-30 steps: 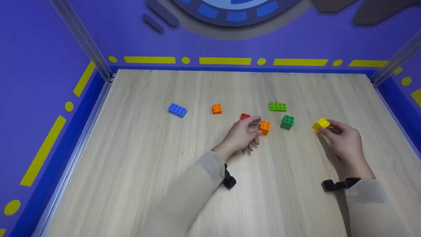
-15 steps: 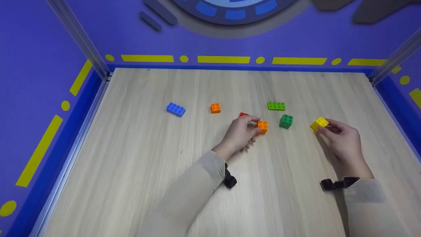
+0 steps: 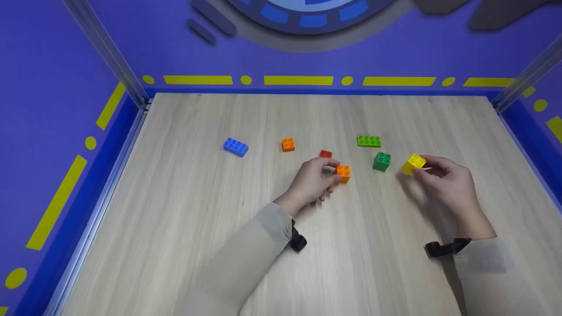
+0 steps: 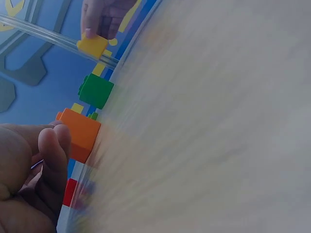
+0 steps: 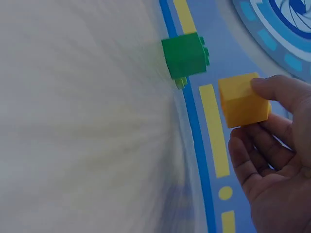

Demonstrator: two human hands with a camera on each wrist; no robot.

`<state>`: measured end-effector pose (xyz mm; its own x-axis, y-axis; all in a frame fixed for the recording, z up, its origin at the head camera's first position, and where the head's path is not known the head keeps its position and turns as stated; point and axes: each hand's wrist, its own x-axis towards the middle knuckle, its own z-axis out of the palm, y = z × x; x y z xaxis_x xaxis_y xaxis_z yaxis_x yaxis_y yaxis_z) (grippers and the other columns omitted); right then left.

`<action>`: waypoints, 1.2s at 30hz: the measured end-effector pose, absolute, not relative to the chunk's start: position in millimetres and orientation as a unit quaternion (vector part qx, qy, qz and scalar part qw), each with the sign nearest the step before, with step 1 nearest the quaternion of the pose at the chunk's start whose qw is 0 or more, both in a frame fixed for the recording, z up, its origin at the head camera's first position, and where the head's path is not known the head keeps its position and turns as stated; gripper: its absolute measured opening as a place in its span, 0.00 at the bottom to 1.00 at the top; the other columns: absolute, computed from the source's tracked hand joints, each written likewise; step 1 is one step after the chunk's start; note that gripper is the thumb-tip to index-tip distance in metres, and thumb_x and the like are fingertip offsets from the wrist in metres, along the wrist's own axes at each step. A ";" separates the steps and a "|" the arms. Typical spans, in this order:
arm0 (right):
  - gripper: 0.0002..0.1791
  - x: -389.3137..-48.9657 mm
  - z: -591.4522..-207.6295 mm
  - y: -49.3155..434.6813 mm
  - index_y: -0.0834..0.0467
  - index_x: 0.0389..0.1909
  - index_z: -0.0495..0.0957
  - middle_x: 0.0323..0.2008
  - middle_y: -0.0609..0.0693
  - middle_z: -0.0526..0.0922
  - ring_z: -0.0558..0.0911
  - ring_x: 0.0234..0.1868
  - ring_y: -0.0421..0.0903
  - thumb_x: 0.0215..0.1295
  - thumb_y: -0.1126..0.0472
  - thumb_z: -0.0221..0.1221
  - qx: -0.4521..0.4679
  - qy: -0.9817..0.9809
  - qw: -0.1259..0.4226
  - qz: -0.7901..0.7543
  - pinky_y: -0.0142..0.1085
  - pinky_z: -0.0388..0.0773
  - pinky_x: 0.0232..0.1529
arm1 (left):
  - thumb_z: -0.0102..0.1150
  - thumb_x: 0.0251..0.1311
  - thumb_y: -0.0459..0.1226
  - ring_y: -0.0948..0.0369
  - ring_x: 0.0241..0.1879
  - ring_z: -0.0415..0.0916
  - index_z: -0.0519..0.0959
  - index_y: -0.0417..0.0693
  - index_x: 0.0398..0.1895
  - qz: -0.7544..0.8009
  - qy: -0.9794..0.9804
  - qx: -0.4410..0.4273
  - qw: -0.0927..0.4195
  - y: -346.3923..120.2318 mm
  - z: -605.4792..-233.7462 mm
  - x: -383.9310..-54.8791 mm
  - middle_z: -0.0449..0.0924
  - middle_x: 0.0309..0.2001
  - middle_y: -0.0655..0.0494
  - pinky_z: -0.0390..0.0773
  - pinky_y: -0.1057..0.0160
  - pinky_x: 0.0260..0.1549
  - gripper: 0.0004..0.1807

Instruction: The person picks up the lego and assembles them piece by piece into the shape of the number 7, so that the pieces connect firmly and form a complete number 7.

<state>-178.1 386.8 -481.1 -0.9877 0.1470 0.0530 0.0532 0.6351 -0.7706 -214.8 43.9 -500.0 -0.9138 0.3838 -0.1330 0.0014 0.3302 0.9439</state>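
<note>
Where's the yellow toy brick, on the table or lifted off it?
Lifted: the right hand pinches the yellow toy brick, and the right wrist view shows a gap between it and the tabletop.

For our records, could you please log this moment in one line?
Left hand: grips nearer orange brick | right hand: holds yellow brick above table

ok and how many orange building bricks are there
2: one orange brick pinched in the left hand, another orange brick on the table between the blue brick and the red brick. More could be hidden.
</note>
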 end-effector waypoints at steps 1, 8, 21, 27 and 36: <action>0.31 -177.6 -480.3 383.3 0.54 0.67 0.78 0.58 0.48 0.83 0.80 0.49 0.31 0.66 0.45 0.69 -0.048 -0.903 0.052 0.425 0.13 0.76 0.47 | 0.67 0.69 0.40 0.62 0.12 0.71 0.78 0.55 0.62 0.565 0.798 0.121 0.171 42.6 -499.9 -214.1 0.85 0.29 0.44 0.74 0.64 0.09 0.20; 0.26 -176.3 -478.8 356.1 0.51 0.63 0.82 0.59 0.48 0.83 0.81 0.53 0.37 0.66 0.48 0.71 0.010 -0.895 0.032 0.446 0.15 0.76 0.52 | 0.68 0.68 0.40 0.62 0.12 0.70 0.79 0.55 0.60 0.573 0.791 0.122 0.179 33.5 -499.6 -209.8 0.86 0.32 0.42 0.73 0.65 0.10 0.19; 0.22 -175.0 -477.2 312.4 0.59 0.57 0.84 0.52 0.49 0.86 0.85 0.49 0.37 0.63 0.61 0.73 0.102 -0.849 0.019 0.518 0.24 0.82 0.54 | 0.70 0.66 0.39 0.58 0.14 0.73 0.80 0.56 0.56 0.577 0.791 0.105 0.174 22.7 -499.4 -199.3 0.86 0.33 0.47 0.74 0.64 0.09 0.17; 0.22 -172.9 -471.2 296.4 0.57 0.58 0.84 0.53 0.49 0.86 0.85 0.50 0.38 0.63 0.61 0.73 0.114 -0.846 0.004 0.521 0.25 0.82 0.55 | 0.70 0.66 0.40 0.61 0.15 0.74 0.80 0.56 0.58 0.571 0.794 0.113 0.176 18.1 -499.6 -194.5 0.87 0.34 0.49 0.76 0.65 0.11 0.18; 0.20 -168.1 -467.9 274.6 0.52 0.58 0.84 0.56 0.49 0.85 0.85 0.54 0.42 0.66 0.57 0.71 0.141 -0.842 -0.029 0.520 0.32 0.83 0.60 | 0.71 0.66 0.42 0.61 0.18 0.77 0.81 0.59 0.57 0.560 0.799 0.115 0.185 13.0 -499.3 -189.5 0.86 0.40 0.53 0.78 0.65 0.14 0.17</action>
